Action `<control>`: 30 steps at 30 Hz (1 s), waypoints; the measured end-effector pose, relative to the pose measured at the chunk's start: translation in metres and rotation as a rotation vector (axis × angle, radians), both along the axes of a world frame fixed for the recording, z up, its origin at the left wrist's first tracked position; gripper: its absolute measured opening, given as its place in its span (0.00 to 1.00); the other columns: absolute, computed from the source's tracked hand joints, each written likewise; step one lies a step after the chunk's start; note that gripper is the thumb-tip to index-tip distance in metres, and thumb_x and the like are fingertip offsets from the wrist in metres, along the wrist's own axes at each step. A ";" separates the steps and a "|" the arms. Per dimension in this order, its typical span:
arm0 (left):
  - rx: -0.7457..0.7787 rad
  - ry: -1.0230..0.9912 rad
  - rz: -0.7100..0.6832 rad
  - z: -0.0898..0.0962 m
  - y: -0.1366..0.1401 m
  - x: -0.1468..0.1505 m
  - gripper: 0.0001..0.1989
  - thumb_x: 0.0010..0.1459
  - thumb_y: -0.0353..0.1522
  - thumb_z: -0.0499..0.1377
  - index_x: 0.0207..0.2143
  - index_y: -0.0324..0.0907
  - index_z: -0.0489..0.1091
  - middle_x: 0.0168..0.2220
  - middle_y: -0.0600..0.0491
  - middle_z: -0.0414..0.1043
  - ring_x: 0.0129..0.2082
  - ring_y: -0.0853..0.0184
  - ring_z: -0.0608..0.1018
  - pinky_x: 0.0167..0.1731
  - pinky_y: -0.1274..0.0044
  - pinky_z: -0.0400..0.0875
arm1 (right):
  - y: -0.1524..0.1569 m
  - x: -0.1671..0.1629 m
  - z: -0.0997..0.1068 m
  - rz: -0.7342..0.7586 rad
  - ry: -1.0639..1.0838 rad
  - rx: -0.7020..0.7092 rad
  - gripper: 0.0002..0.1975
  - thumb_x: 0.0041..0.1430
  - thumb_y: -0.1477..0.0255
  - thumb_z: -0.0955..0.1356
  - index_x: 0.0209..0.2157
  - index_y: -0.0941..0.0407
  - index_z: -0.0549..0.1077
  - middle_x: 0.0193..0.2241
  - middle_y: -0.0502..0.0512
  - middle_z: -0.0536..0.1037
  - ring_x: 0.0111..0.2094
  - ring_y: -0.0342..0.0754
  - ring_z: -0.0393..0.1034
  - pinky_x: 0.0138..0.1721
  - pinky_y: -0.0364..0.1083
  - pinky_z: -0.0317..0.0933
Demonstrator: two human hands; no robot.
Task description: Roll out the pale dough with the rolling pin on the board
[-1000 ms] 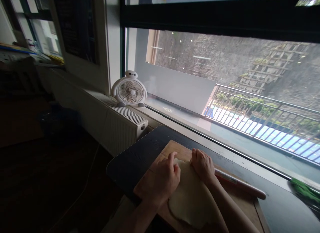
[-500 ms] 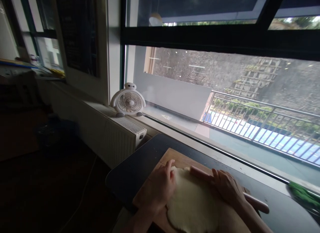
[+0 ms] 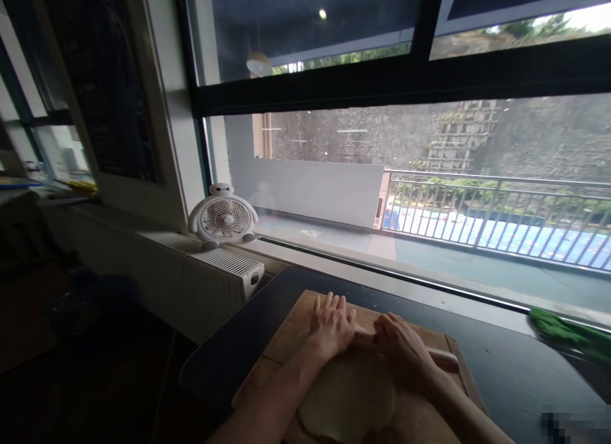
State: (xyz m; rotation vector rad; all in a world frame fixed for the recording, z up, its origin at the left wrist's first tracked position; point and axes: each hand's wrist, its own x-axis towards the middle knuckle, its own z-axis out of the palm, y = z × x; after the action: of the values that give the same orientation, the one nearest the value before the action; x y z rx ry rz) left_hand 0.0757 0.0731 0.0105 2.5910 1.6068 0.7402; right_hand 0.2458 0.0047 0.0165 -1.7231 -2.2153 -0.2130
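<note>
A wooden rolling pin (image 3: pixel 443 359) lies across a sheet of pale dough (image 3: pixel 351 390) on a wooden board (image 3: pixel 267 361). My right hand (image 3: pixel 398 339) is curled over the pin, whose right end sticks out past it. My left hand (image 3: pixel 331 323) lies palm down at the pin's left part, fingers stretched forward and apart. It hides that end of the pin, so how firmly it presses cannot be seen. The dough's far edge is partly covered by both hands.
The board rests on a dark table (image 3: pixel 229 339) beside a window ledge. A white fan (image 3: pixel 224 218) stands on a radiator (image 3: pixel 229 266) to the left. Green cloth (image 3: pixel 568 333) lies at the right, by the window.
My left hand has moved from the dough's left edge onto the pin's left part, its fingers now stretched out. The pin has turned to lie more crosswise. The view has shifted.
</note>
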 end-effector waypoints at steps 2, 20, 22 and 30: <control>-0.077 0.062 0.010 -0.001 0.020 0.010 0.22 0.60 0.41 0.43 0.51 0.41 0.64 0.55 0.44 0.62 0.58 0.53 0.58 0.54 0.54 0.45 | -0.003 0.027 -0.001 -0.114 -0.054 -0.034 0.13 0.61 0.70 0.55 0.30 0.54 0.67 0.29 0.53 0.69 0.31 0.45 0.61 0.32 0.44 0.51; -0.174 0.273 -0.200 0.010 0.044 0.019 0.18 0.56 0.31 0.51 0.49 0.41 0.66 0.58 0.44 0.58 0.59 0.54 0.55 0.55 0.54 0.44 | -0.081 0.050 -0.022 -0.087 0.033 0.130 0.15 0.62 0.68 0.55 0.48 0.45 0.64 0.31 0.52 0.70 0.32 0.48 0.64 0.38 0.50 0.56; -0.191 0.261 -0.201 0.013 0.058 0.031 0.18 0.58 0.31 0.48 0.50 0.41 0.65 0.58 0.44 0.57 0.59 0.55 0.57 0.54 0.54 0.46 | -0.080 0.052 -0.017 -0.095 0.040 0.173 0.16 0.62 0.67 0.54 0.49 0.43 0.62 0.30 0.51 0.70 0.31 0.48 0.65 0.35 0.48 0.58; -0.108 0.211 -0.271 0.002 0.005 -0.030 0.24 0.63 0.38 0.39 0.58 0.40 0.54 0.60 0.47 0.52 0.62 0.62 0.50 0.58 0.61 0.39 | -0.104 0.027 -0.016 0.046 -0.026 0.175 0.19 0.57 0.66 0.59 0.51 0.43 0.61 0.29 0.54 0.73 0.27 0.49 0.67 0.27 0.47 0.60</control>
State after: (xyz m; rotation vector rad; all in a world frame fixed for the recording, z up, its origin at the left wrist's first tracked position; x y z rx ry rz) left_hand 0.0457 0.0777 0.0122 2.8039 1.2544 0.3638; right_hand 0.2723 -0.0994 0.0010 -1.5839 -2.1811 -0.4074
